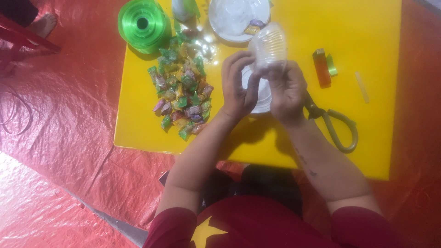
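Slippage looks the main risk: the clear ribbed plastic cup [268, 46] is held up over the yellow square table [367, 128], pinched at its lower edge by the right hand [287, 92], while the left hand [236, 85] curls loosely beside it, fingertips touching. Thin plastic could buckle or slide free, dropping onto the white lid [262, 98] beneath or into the nearby pile of wrapped sweets [183, 92]. Olive-handled scissors [333, 124] lie beside the right wrist
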